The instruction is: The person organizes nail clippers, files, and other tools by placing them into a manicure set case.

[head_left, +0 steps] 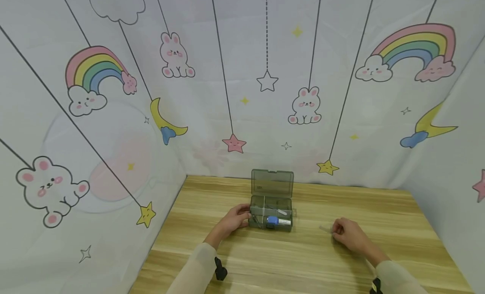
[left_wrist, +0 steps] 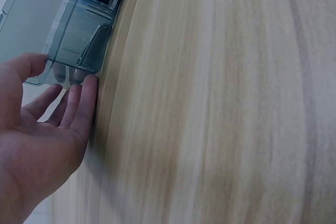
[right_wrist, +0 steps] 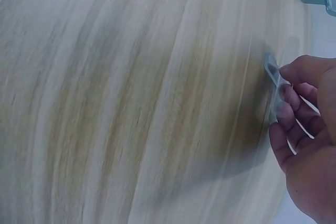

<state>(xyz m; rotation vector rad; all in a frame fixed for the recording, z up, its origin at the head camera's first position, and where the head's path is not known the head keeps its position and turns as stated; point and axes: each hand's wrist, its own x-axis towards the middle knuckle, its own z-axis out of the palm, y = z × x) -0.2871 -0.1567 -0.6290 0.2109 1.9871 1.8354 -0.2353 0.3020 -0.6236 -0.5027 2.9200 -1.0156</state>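
A green see-through storage box (head_left: 271,201) with dividers stands at the back of the table, its lid (head_left: 272,182) raised. My left hand (head_left: 234,220) holds the box's left end; in the left wrist view the thumb is by the hinge side and the other fingertips lie along the end wall. Inside are a blue-and-white item (head_left: 278,221), a small white piece (head_left: 282,212) and a slim dark tool (left_wrist: 94,45) in the left compartment. To the right of the box, my right hand (head_left: 349,234) pinches a thin clear plastic piece (right_wrist: 271,69) low over the table.
The wood-grain table (head_left: 288,264) meets a white cloth wall (head_left: 212,96) printed with rainbows, rabbits and stars, close behind the raised lid. Cloth also rises on the left and right. A dark wrist mount (head_left: 220,271) shows by the left sleeve.
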